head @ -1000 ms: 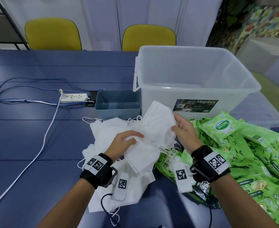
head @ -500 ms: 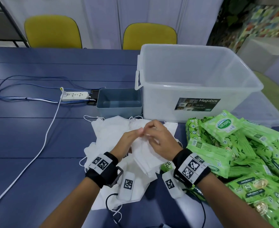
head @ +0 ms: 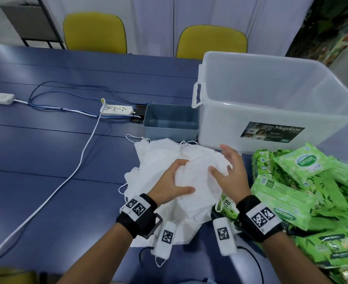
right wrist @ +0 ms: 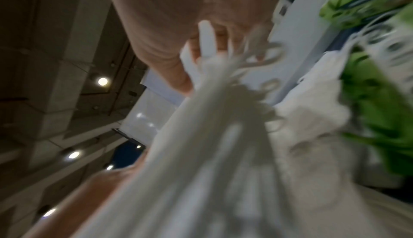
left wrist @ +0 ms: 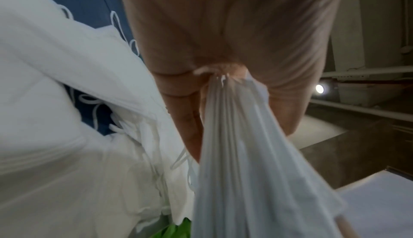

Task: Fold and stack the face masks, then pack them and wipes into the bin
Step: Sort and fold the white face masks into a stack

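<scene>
Masks are gathered now: a moment ago the right hand (head: 229, 177) lifted one face mask toward the bin (head: 271, 103); it now lies folded on the stack of masks (head: 197, 181). Left hand (head: 169, 185) pinches the stack's near-left end, thumb over it; right hand is spread, fingers straight against its right side. Folding seems partway, with loose masks (head: 158, 156) beneath. Wipes (head: 304, 181) crowd the bench's (head: 46, 160) right edge; its left half offers room.
</scene>
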### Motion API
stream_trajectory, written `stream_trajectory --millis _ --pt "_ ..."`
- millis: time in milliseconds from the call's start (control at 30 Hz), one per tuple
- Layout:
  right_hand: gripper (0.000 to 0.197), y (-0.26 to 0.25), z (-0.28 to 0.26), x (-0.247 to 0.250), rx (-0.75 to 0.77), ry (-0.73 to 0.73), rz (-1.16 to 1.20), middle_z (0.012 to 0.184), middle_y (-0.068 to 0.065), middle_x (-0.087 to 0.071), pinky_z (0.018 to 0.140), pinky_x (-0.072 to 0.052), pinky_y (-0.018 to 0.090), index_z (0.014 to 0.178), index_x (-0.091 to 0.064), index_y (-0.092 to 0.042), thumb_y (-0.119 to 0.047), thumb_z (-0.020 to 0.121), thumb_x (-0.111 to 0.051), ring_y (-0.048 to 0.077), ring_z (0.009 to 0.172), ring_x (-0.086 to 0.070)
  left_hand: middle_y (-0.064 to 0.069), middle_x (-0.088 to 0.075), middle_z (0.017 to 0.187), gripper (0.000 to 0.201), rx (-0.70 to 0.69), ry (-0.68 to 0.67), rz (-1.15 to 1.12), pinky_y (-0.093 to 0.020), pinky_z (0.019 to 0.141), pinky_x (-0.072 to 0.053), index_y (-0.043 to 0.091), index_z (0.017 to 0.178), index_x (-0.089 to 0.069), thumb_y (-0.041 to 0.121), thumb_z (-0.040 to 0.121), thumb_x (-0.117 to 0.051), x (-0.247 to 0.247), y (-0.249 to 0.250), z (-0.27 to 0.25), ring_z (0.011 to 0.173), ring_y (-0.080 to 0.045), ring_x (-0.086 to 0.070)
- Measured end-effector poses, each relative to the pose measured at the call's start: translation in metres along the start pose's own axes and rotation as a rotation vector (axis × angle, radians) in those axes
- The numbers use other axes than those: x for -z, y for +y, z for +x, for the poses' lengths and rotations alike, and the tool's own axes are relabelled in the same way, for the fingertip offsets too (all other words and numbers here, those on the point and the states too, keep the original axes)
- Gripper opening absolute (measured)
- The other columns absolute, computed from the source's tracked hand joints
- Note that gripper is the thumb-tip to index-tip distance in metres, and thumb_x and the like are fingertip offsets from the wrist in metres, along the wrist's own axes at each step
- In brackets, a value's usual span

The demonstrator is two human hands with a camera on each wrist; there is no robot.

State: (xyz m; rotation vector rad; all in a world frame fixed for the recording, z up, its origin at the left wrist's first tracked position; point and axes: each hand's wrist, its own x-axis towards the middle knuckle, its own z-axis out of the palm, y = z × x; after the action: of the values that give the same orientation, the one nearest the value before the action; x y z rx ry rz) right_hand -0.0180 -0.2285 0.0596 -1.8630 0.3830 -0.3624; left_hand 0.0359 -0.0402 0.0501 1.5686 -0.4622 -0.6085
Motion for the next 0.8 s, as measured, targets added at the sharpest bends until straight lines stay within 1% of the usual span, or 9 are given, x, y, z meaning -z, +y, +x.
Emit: stream_trajectory --millis 133,200,267,333,400,500,600,700,800 --pt "0.091 0.015 -0.013 -0.006 -0.47 -0.264 0.299 0.128 0.009 -0.058 0.097 -0.048 0.038 0.133 -0.047 -0.02 -0.038 0.056 -0.091 0.023 0.116 -0.057 -0.003 -0.047 0.128 0.077 0.006 -0.015 -0.08 -0.025 0.088 -0.05 0.028 0.129 -0.036 -0.004 0.069 -0.071 0.0 -0.002 -0.005 0.108 -0.01 -0.056" --pt "0.09 0.013 -0.022 -0.011 -0.559 -0.347 0.529 0.118 0.015 -0.067 0.086 -0.056 0.041 0.123 -0.056 -0.008 -0.031 0.045 -0.095 0.03 0.106 -0.066 -0.003 -0.04 0.133 0.082 -0.015 -0.062 -0.017 -0.026 0.097 -0.047 0.031 0.134 -0.029 0.0 0.069 -0.069 -0.001 -0.001 -0.003 0.116 -0.014 -0.052" --pt "0.084 0.011 -0.026 -0.01 -0.535 -0.312 0.591 0.11 0.017 -0.07 0.077 -0.058 0.038 0.115 -0.061 0.0 -0.023 0.043 -0.095 0.032 0.098 -0.069 -0.001 -0.038 0.131 0.087 0.012 -0.135 0.062 -0.022 0.098 -0.044 0.033 0.138 -0.019 0.005 0.075 -0.071 0.004 0.0 0.0 0.113 -0.016 -0.052" --pt "0.087 0.01 -0.022 -0.004 -0.466 -0.231 0.587 0.108 0.016 -0.071 0.074 -0.058 0.036 0.112 -0.063 -0.001 -0.027 0.036 -0.097 0.03 0.096 -0.069 0.0 -0.038 0.12 0.085 0.089 -0.142 0.144 -0.013 0.084 -0.046 0.033 0.143 -0.014 0.01 0.083 -0.07 0.017 0.0 0.001 0.093 -0.016 -0.054" --pt "0.094 0.011 -0.015 0.006 -0.411 -0.138 0.567 0.105 0.012 -0.072 0.077 -0.058 0.036 0.11 -0.064 -0.002 -0.032 0.028 -0.097 0.027 0.096 -0.07 -0.001 -0.042 0.111 0.067 0.188 -0.065 0.254 -0.011 0.071 -0.045 0.03 0.14 -0.025 0.019 0.088 -0.066 0.034 -0.006 0.001 0.082 -0.016 -0.053" --pt "0.094 0.016 -0.005 0.023 -0.394 -0.02 0.566 0.107 0.01 -0.072 0.09 -0.053 0.043 0.112 -0.063 -0.005 -0.031 0.029 -0.097 0.027 0.102 -0.068 -0.002 -0.051 0.101 0.048 0.356 -0.01 0.673 -0.024 0.076 -0.042 0.019 0.125 -0.046 0.04 0.085 -0.065 0.053 -0.027 -0.01 0.088 -0.018 -0.054" --pt "0.108 0.02 -0.001 0.035 -0.403 0.048 0.578 0.108 0.01 -0.072 0.091 -0.053 0.047 0.118 -0.061 -0.005 -0.037 0.022 -0.098 0.026 0.101 -0.068 -0.001 -0.039 0.115 0.092 0.479 -0.094 0.859 -0.03 0.094 -0.038 0.026 0.13 -0.041 0.072 0.055 -0.067 0.057 -0.054 -0.032 0.115 -0.021 -0.043" --pt "0.109 0.024 -0.003 0.038 -0.415 0.084 0.593 0.107 0.01 -0.072 0.089 -0.054 0.047 0.117 -0.062 -0.005 -0.038 0.02 -0.098 0.026 0.101 -0.069 0.001 -0.018 0.139 0.114 0.437 -0.132 1.007 -0.043 0.106 -0.032 0.034 0.146 -0.017 0.07 0.052 -0.073 0.05 -0.069 -0.052 0.13 -0.022 -0.019" --pt "0.105 0.027 -0.009 0.032 -0.433 0.091 0.601 0.107 0.012 -0.072 0.092 -0.052 0.047 0.117 -0.062 -0.004 -0.037 0.024 -0.097 0.028 0.101 -0.068 0.002 -0.006 0.148 0.122 0.389 -0.169 1.222 -0.047 0.108 -0.028 0.041 0.147 -0.001 0.07 0.053 -0.073 0.045 -0.074 -0.058 0.134 -0.026 -0.014"
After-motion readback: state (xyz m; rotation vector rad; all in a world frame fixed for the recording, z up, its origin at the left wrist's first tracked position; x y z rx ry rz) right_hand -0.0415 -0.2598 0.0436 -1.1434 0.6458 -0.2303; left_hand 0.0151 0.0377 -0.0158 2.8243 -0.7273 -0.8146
